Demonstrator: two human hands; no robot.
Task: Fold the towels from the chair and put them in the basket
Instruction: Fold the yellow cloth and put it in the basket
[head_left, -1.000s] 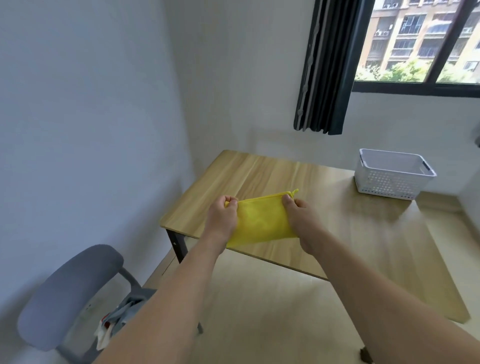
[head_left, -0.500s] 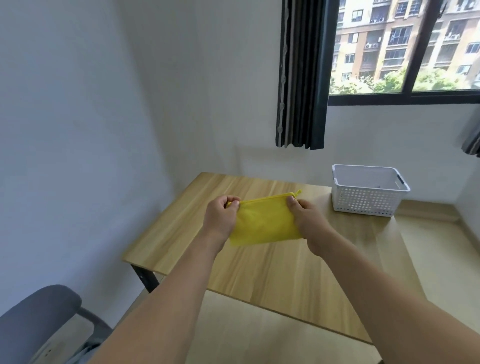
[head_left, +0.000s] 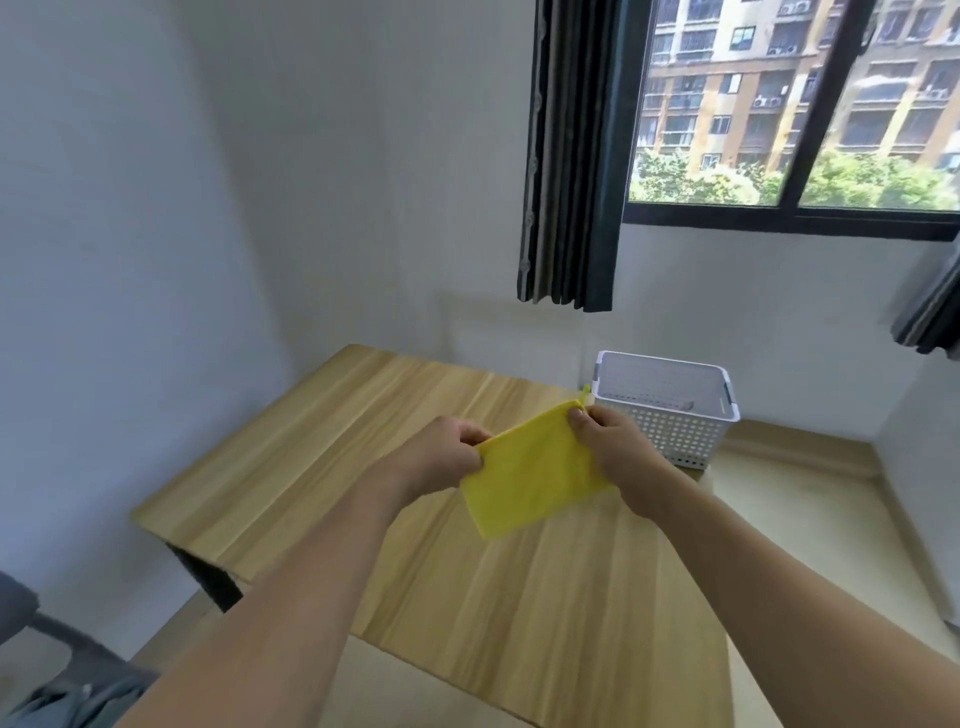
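Down at the bottom left edge, just a sliver of the grey padded chair (head_left: 15, 603) with some grey-blue cloth (head_left: 78, 701) bunched below it, most likely the towels waiting their turn, though it is too cropped to be sure. Up in front of me, I've got the small bright yellow folded towel (head_left: 530, 475) held in the air over the light wooden table (head_left: 311, 457), not touching it. My left hand (head_left: 441, 452) pinches the near upper corner, fingers curled onto the fabric; my right hand (head_left: 610, 447) pinches the far upper corner, right by the little yellow hanging loop (head_left: 586, 394). Gripping the two top corners lets the cloth hang flat and taut between them, so the fold stays square and the layers don't slip apart. The towel tilts up toward the right, toward the white perforated plastic basket (head_left: 670, 434) sitting at the far right end of the table, just beyond my right hand; I judge that's where this one goes. Behind it, dark curtains (head_left: 569, 156) and a black-framed window (head_left: 795, 213). No brand, label or writing readable anywhere.
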